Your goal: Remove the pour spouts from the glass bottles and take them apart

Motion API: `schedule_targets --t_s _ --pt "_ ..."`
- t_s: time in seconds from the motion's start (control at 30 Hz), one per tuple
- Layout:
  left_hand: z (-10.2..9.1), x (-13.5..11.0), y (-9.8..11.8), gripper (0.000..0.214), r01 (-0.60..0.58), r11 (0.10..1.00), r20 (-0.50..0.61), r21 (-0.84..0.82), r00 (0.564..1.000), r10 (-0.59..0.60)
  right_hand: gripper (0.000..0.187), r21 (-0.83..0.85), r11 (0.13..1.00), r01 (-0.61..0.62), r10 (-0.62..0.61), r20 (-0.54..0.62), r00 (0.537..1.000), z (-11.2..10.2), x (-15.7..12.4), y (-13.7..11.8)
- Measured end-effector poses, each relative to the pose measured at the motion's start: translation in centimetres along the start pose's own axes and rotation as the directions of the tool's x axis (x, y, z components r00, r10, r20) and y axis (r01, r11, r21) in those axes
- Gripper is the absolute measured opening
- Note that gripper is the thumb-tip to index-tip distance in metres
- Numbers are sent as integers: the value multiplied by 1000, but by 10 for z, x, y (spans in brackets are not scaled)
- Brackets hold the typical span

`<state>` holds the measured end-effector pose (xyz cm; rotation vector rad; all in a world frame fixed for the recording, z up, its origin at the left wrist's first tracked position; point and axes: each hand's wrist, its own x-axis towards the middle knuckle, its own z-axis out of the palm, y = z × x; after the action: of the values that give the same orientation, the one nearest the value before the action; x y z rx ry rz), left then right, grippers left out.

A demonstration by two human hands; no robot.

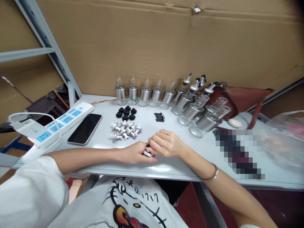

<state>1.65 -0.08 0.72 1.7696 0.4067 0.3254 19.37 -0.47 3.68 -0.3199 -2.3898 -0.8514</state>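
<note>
Pourer piece (148, 153), silver and black, is between both my hands above the near edge of the table (175, 123). My left hand (135, 153) clasps its silver end; my right hand (166, 144) is curled closed over the black part, fingertips hidden. Step in hand, I judge: joining its parts. Next move appears to call for steady left support and firm right-hand pressure.

we're peering out from the head-worn camera, facing forward and down: we're catching the white shirt (99, 202) very near at the bottom edge, we're seeing the left hand (133, 153) and the right hand (167, 143) close, just below centre, and we're looking across the tabletop (175, 125) to the cardboard wall (142, 41).
</note>
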Motion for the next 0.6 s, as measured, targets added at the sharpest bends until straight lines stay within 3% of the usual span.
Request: schedule_targets --t_s 0.07,0.13,0.27,0.37,0.47,0.6 --pt "1 -1 1 28 -17 998 14 59 1000 16 41 87 992 -89 93 -41 995 2 -1 -2" --pt "2 -1 2 22 -51 990 57 130 997 44 42 225 943 -245 262 -50 964 3 -1 -2" --pt "3 -3 6 21 -19 991 14 136 1000 18 35 371 763 -530 545 72 835 7 -9 14" --pt "3 -3 6 20 21 993 -31 118 999 -17 27 378 596 -708 680 231 696 12 -24 39" --pt "3 -3 5 21 15 984 -8 176 1000 -14 18 280 437 -854 732 440 519 16 -43 62" --pt "3 -3 5 23 17 978 -5 208 1000 -16 13 147 415 -898 686 597 415 15 -62 78"
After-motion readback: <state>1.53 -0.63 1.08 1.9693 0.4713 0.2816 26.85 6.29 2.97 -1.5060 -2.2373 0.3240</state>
